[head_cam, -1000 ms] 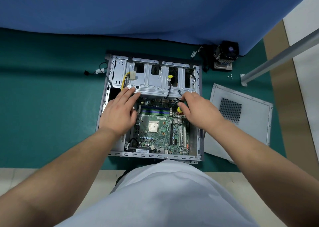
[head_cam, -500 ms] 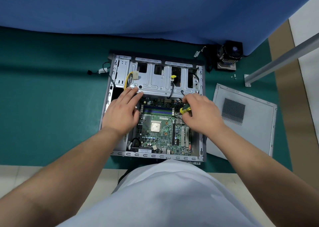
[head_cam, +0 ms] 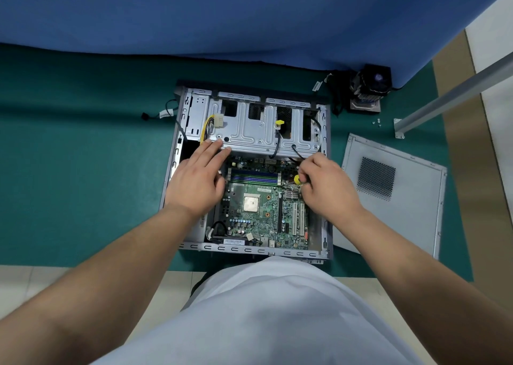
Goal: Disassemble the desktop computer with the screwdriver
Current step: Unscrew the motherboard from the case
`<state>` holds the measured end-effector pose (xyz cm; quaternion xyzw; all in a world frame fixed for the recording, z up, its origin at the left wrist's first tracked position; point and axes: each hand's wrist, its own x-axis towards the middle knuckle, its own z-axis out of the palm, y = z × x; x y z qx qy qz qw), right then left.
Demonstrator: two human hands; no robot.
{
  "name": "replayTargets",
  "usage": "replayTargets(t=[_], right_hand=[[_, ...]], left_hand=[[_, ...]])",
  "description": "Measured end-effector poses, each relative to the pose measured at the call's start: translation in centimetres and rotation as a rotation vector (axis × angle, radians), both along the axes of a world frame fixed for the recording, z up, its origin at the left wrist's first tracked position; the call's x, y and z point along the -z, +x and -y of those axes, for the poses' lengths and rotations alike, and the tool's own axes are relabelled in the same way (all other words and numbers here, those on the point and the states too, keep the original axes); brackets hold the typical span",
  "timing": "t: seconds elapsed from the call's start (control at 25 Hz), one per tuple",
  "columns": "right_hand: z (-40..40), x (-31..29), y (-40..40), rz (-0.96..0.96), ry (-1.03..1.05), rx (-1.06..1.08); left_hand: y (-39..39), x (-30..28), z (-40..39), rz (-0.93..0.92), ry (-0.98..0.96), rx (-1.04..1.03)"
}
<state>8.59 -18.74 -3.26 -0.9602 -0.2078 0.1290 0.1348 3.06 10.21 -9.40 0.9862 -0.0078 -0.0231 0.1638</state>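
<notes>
Teal mat (head_cam: pixel 83 170) bore the open grey metal computer case (head_cam: pixel 324 187); left hand (head_cam: pixel 194 181) lay flat-fingered; right hand (head_cam: pixel 327 187) pinched the yellow-handled screwdriver (head_cam: pixel 298 179); grey side panel (head_cam: pixel 402 226) at three o'clock.

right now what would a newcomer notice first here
The open computer case lies mid-mat, its green motherboard bare. The left hand rests flat on the drive cage; the right hand grips a yellow screwdriver. The side panel lies right.

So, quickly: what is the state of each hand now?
Left hand: open, fingers straight, resting on the drive cage.
Right hand: closed, gripping the screwdriver.
</notes>
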Motion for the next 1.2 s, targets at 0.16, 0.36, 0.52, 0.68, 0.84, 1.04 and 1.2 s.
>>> replayTargets(t=[0.16,0.36,0.52,0.68,0.84,1.04,1.2], right_hand=[[0.3,0.2,0.0,0.003,0.044,0.049],[0.6,0.3,-0.2,0.021,0.079,0.065],[0.7,-0.1,-0.2,0.026,0.086,0.087],[1.1,-0.8,-0.4,0.028,0.111,0.116],[1.7,-2.0,-0.7,0.026,0.194,0.202],[3.0,-3.5,-1.4,0.032,0.383,0.369],[3.8,-4.4,-2.0,0.040,0.498,0.477]], left_hand=[[0.0,0.0,0.0,0.000,-0.001,-0.004],[0.0,0.1,-0.1,0.012,0.000,-0.004],[0.0,0.3,-0.2,0.011,-0.007,-0.003],[0.1,0.2,-0.1,0.013,-0.038,0.005],[-0.1,-0.5,0.1,0.060,-0.104,0.013],[-2.5,-1.6,5.5,-0.040,-0.601,-0.106],[-1.0,-2.4,9.5,-0.463,-1.261,-0.721]])
